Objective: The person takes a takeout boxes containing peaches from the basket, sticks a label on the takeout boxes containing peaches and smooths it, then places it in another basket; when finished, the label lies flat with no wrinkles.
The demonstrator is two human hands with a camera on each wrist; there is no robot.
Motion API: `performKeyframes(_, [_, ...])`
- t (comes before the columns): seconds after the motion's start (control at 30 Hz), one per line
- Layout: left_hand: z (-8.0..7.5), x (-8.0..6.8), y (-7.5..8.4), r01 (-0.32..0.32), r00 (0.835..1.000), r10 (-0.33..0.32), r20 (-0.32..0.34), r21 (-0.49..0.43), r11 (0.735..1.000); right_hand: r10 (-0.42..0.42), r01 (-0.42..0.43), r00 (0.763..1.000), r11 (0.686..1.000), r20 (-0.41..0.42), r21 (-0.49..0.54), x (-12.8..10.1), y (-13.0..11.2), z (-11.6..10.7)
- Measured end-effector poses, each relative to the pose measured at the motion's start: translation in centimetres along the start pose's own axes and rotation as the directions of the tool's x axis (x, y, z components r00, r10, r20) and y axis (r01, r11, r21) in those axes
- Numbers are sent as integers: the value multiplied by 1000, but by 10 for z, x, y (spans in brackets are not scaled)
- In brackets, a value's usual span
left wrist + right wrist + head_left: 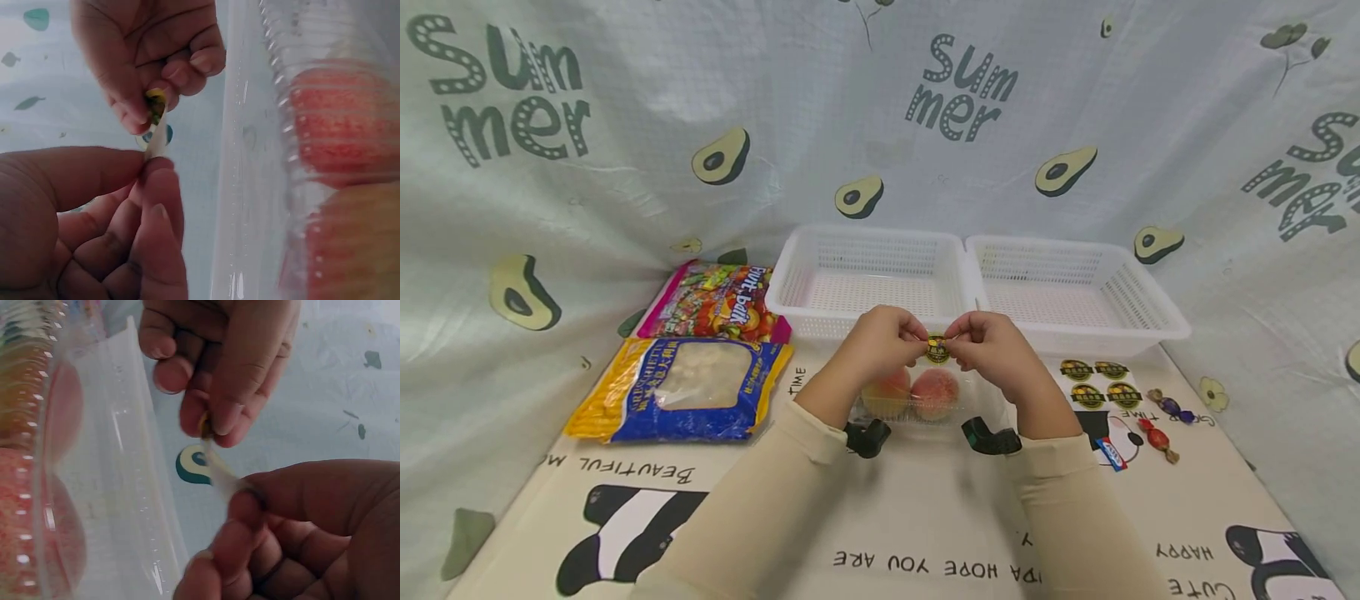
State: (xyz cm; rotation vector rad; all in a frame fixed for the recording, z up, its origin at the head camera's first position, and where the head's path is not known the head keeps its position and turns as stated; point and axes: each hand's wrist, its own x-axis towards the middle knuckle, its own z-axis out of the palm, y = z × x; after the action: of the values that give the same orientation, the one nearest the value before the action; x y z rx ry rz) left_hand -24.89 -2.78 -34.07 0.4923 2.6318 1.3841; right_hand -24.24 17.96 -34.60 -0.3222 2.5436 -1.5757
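Both hands meet over a clear plastic clamshell box (pixel 917 408) that holds two peaches (pixel 934 393). Between them is a small round yellow-and-green sticker (pixel 937 349) on a strip of white backing (pixel 156 142). My left hand (pixel 917 340) pinches one end of it with thumb and forefinger. My right hand (pixel 957 340) pinches the other end. The left wrist view shows the left hand (pixel 150 164) at the bottom and the clamshell (pixel 300 156) on the right. In the right wrist view the right hand (pixel 240 490) grips the strip (pixel 219 475) beside the box lid (pixel 119 462).
Two white slotted baskets (pixel 868 242) (pixel 1075 250) stand side by side behind the hands. A fruit-candy bag (pixel 715 302) and a blue-yellow snack bag (pixel 681 387) lie at left. A sheet of round stickers (pixel 1099 383) and wrapped candies (pixel 1159 437) lie at right.
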Motion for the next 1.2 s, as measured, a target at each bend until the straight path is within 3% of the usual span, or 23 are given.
performKeyframes(0.17, [-2, 8, -1, 59, 997, -58, 56, -11, 998, 84, -78, 995, 993, 61, -92, 7, -1, -4])
performKeyframes(0.33, [-2, 14, -4, 131, 989, -131, 74, -2, 991, 159, -145, 980, 982, 118, -117, 14, 1, -5])
performKeyframes(0.57, [-1, 25, -6, 202, 972, -201, 119, 9, 979, 203, -190, 972, 975, 117, -115, 23, 9, -2])
performKeyframes(0.87, [4, 29, -9, 227, 967, -237, 97, 104, 968, 191, -172, 979, 961, 68, -217, 26, 10, 9])
performKeyframes(1.2, [11, 27, -11, 175, 979, -195, 64, 233, 957, 209, -186, 976, 943, 55, -275, 26, 9, 14])
